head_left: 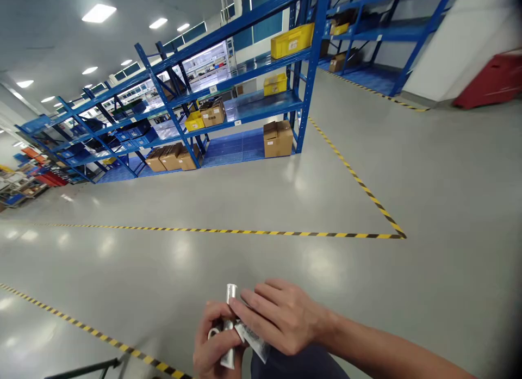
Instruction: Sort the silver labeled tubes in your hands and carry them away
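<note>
My left hand (214, 343), at the bottom centre, has its thumb and fingers closed round a slim silvery-white tube (230, 292). The tube stands nearly upright, its top showing above the fingers and its lower end below the thumb. A small white ring-like part shows beside it in the same hand. My right hand (281, 316) comes in from the right, its fingertips reaching the tube. A small translucent plastic packet (256, 342) with a whitish look sits under its index finger, partly hidden. The right thumb is out of sight.
Blue shelving racks (244, 118) stand across the floor with yellow bins (292, 41) and cardboard boxes (278, 140). Yellow-black tape (261, 232) marks the grey floor. A red object (491, 82) is at the far right; a dark metal bar (84, 370) is at lower left.
</note>
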Tool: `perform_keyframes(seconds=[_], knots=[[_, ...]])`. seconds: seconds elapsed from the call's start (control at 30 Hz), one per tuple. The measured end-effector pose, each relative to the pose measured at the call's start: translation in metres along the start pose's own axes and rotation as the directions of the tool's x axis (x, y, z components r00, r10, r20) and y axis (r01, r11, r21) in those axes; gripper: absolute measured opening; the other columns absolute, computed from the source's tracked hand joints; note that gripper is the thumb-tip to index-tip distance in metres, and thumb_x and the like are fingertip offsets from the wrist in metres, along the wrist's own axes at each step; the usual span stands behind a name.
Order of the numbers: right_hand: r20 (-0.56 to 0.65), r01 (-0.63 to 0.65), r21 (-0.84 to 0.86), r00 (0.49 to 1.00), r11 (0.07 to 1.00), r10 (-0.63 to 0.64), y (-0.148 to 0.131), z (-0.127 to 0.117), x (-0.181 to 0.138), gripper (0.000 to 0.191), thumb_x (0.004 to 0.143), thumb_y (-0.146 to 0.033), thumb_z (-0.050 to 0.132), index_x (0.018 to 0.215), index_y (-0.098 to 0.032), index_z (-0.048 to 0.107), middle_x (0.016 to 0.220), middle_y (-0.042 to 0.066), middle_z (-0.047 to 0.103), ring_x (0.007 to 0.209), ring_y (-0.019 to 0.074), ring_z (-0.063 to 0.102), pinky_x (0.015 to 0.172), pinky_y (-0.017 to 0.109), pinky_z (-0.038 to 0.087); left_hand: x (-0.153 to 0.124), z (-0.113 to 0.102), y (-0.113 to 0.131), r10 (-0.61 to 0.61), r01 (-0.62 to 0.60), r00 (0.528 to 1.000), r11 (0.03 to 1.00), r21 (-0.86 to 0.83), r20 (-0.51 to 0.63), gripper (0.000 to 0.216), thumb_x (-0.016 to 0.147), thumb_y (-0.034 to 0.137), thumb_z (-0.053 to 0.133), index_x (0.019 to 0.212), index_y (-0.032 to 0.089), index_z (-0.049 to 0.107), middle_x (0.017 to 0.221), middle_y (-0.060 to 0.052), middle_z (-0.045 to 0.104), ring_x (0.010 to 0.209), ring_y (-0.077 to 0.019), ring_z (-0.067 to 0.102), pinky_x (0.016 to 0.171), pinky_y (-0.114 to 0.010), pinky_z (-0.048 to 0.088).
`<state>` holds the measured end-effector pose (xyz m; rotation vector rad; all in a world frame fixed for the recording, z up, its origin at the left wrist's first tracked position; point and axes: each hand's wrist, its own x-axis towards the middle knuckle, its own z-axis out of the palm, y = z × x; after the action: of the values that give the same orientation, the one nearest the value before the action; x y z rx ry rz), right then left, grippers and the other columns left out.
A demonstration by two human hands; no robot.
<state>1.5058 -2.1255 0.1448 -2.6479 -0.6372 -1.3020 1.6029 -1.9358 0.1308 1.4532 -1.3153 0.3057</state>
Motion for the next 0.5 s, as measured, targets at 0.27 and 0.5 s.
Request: perform_keyframes(seconds=[0.27, 0.5], knots=[[-0.005, 0.014, -0.001, 1.0, 1.0, -0.014, 0.136, 0.164, 0.087, 0.032, 0.103, -0.013, 0.048, 0.126, -0.002, 0.067, 0.088, 0.011, 0.073, 0.062, 0.0205, 0.059, 0.046, 0.035, 0.04, 0.09, -0.054, -0.208, 0.044, -0.045, 0.999, 0.999, 0.029, 0.013, 0.021, 0.084, 0.002, 0.071, 0.094, 0.021, 0.071, 0.108, -0.007, 0.062, 0.085, -0.0174, 0.062, 0.068, -0.029, 0.052], [-0.03, -0.007, 0.111, 0.999, 0.994, 0.01, 0.273, 0.305, 0.194, 0.031, 0.107, -0.015, 0.047, 0.129, -0.003, 0.065, 0.093, 0.011, 0.073, 0.065, 0.0203, 0.059, 0.051, 0.035, 0.04, 0.191, -0.113, -0.377, -0.06, 0.061, 0.998, 0.997, 0.05, -0.025, 0.02, 0.083, 0.004, 0.074, 0.09, 0.022, 0.073, 0.104, -0.006, 0.068, 0.079, -0.0163, 0.064, 0.068, -0.028, 0.052]])
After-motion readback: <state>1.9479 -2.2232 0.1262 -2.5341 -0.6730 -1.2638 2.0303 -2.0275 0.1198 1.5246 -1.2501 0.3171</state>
